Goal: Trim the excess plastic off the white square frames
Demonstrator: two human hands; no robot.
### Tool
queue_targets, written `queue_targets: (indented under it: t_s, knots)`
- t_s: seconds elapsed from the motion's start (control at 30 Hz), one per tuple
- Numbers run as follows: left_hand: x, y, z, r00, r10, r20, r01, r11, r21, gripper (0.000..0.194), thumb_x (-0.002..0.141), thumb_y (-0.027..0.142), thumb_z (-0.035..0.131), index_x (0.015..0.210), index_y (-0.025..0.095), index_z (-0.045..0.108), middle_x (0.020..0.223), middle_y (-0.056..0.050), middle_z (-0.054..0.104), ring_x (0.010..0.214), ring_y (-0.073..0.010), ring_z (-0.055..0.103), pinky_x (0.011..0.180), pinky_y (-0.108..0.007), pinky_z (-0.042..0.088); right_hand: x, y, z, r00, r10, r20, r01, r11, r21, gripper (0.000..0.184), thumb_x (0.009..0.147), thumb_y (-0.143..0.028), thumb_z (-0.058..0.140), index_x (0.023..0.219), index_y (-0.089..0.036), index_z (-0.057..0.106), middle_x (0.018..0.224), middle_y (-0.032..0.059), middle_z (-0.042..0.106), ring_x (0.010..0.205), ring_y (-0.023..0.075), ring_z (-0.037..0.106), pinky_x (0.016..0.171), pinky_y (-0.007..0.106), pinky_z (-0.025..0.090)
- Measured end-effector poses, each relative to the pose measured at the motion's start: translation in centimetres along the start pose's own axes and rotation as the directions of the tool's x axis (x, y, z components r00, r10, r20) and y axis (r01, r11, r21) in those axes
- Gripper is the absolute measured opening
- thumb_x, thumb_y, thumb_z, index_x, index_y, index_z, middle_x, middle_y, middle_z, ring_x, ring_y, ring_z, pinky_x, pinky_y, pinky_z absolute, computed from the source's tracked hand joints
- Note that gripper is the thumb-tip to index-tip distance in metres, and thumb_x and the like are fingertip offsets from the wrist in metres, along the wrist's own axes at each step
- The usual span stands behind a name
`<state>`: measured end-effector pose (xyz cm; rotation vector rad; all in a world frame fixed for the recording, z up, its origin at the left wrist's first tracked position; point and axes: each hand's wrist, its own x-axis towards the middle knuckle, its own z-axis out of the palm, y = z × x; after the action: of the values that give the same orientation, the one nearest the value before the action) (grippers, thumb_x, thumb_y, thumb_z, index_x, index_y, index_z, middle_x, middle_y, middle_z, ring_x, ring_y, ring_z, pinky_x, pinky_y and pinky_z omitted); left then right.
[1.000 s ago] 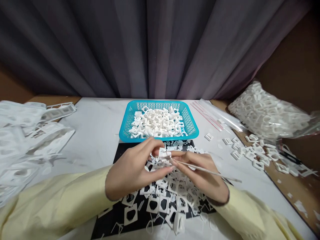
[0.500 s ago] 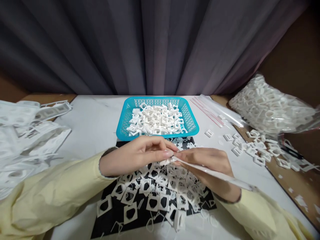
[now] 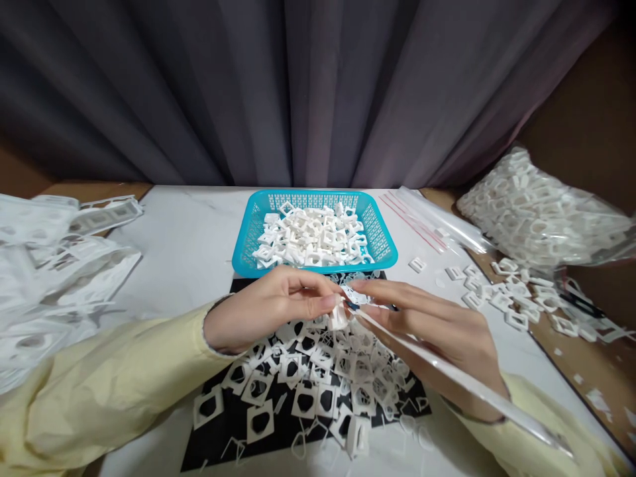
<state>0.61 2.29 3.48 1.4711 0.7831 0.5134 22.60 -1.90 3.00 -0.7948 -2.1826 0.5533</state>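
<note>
Between the thumb and fingers of my left hand (image 3: 278, 305), a small white foam piece (image 3: 338, 315) is pinched in front of the basket. My right hand (image 3: 442, 331) is close beside it, holding a long white strip (image 3: 447, 374), seen nearly edge-on, that slants down past the wrist to the right. Its fingers are stretched toward the left fingertips, and their grip is partly hidden. Below both hands, a heap of white square frames and thin cut-out scraps (image 3: 318, 371) covers much of a black mat (image 3: 213, 444).
Beyond the hands, a blue basket (image 3: 241, 248) holds many small white pieces. White sheets (image 3: 54, 278) pile at the left. Loose frames (image 3: 511, 291), a full clear bag (image 3: 541, 212) and flat zip bags (image 3: 437, 218) lie on the right, near a dark-handled tool (image 3: 581, 305).
My right hand has shifted right and toward me with the strip, which now reaches farther down right. The foam piece in my left fingers shows more clearly.
</note>
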Motion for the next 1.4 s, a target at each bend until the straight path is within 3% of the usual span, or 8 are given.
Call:
queue_targets:
  t_s: [0.27, 0.4, 0.63, 0.8, 0.93, 1.13, 1.27, 1.4]
  knots:
    - [-0.1, 0.2, 0.1, 0.999, -0.037, -0.005, 0.036, 0.999, -0.029, 0.018, 0.085, 0.021, 0.053, 0.070, 0.017, 0.062, 0.079, -0.002, 0.065, 0.076, -0.0140, 0.059, 0.073, -0.029, 0.047, 0.3, -0.6, 0.5, 0.999, -0.035, 0.029, 0.036, 0.998, -0.048, 0.020, 0.085, -0.005, 0.050, 0.098, -0.017, 0.060, 0.117, 0.0097, 0.062, 0.104, 0.0164, 0.060, 0.089, 0.031, 0.051]
    - [-0.1, 0.2, 0.1, 0.998, -0.061, 0.002, 0.061, 0.998, -0.030, 0.019, 0.085, 0.024, 0.054, 0.069, 0.017, 0.062, 0.074, -0.001, 0.063, 0.072, -0.0129, 0.057, 0.070, -0.027, 0.045, 0.5, -0.5, 1.2, 0.998, 0.028, 0.053, -0.019, 0.988, -0.155, 0.033, 0.086, -0.007, 0.041, 0.115, -0.017, 0.054, 0.112, 0.0075, 0.065, 0.097, 0.0147, 0.063, 0.084, 0.028, 0.054]
    - [0.0, -0.7, 0.0, 0.994, -0.104, 0.025, 0.107, 0.977, -0.187, 0.017, 0.085, 0.023, 0.054, 0.072, 0.017, 0.063, 0.072, -0.001, 0.065, 0.068, -0.0127, 0.060, 0.066, -0.026, 0.048, -0.1, 0.6, 2.7, 0.978, -0.186, 0.096, 0.208, 0.915, -0.346, 0.019, 0.083, -0.012, 0.041, 0.094, -0.018, 0.056, 0.117, 0.0153, 0.061, 0.110, 0.0236, 0.057, 0.089, 0.042, 0.052]
    - [-0.4, -1.4, 0.7, 0.961, -0.166, 0.219, 0.206, 0.963, -0.174, 0.022, 0.086, 0.026, 0.051, 0.076, 0.018, 0.068, 0.079, -0.005, 0.070, 0.074, -0.0165, 0.064, 0.069, -0.028, 0.050, 0.2, 2.1, 2.8, 0.996, -0.068, -0.050, 0.047, 0.938, -0.343, 0.019, 0.086, -0.014, 0.042, 0.096, -0.020, 0.057, 0.111, 0.0122, 0.065, 0.099, 0.0233, 0.063, 0.082, 0.041, 0.056]
    - [-0.5, -1.2, 0.9, 0.959, -0.202, 0.200, 0.227, 0.968, -0.109, 0.023, 0.086, 0.030, 0.051, 0.081, 0.018, 0.070, 0.084, -0.006, 0.071, 0.078, -0.0180, 0.064, 0.072, -0.030, 0.049, 0.5, 1.5, 1.8, 0.989, 0.000, -0.146, -0.036, 0.968, -0.246, 0.013, 0.084, -0.008, 0.051, 0.081, -0.019, 0.056, 0.107, 0.0095, 0.067, 0.093, 0.0193, 0.066, 0.077, 0.031, 0.057]
    - [-0.6, -0.3, 0.7, 0.994, -0.060, 0.092, 0.064, 0.997, -0.037, 0.026, 0.089, 0.028, 0.046, 0.079, 0.018, 0.067, 0.082, -0.006, 0.069, 0.076, -0.0177, 0.063, 0.070, -0.032, 0.050, 0.9, -0.9, -0.4, 0.975, 0.222, 0.010, -0.223, 0.974, 0.046, 0.015, 0.082, -0.014, 0.058, 0.069, -0.020, 0.055, 0.087, 0.0029, 0.073, 0.085, 0.0184, 0.069, 0.058, 0.021, 0.056]
    - [-0.8, 0.0, 0.8, 1.000, -0.001, 0.017, 0.000, 0.999, 0.033, 0.024, 0.087, 0.028, 0.048, 0.070, 0.018, 0.062, 0.072, -0.002, 0.064, 0.066, -0.0134, 0.058, 0.061, -0.026, 0.049, 1.0, -1.5, -0.8, 0.972, 0.226, 0.059, -0.229, 0.971, 0.063, 0.012, 0.082, -0.015, 0.060, 0.072, -0.020, 0.057, 0.105, 0.0043, 0.069, 0.067, 0.0102, 0.068, 0.057, 0.018, 0.054]
    - [-0.8, 0.0, 1.0, 1.000, 0.009, -0.011, -0.008, 0.998, 0.064, 0.023, 0.085, 0.030, 0.050, 0.069, 0.018, 0.061, 0.074, -0.002, 0.064, 0.069, -0.0142, 0.059, 0.062, -0.026, 0.049, 0.9, -1.7, -0.8, 0.979, 0.187, 0.080, -0.195, 0.975, 0.103, 0.013, 0.082, -0.010, 0.059, 0.072, -0.018, 0.056, 0.106, 0.0048, 0.069, 0.073, 0.0082, 0.067, 0.063, 0.016, 0.054]
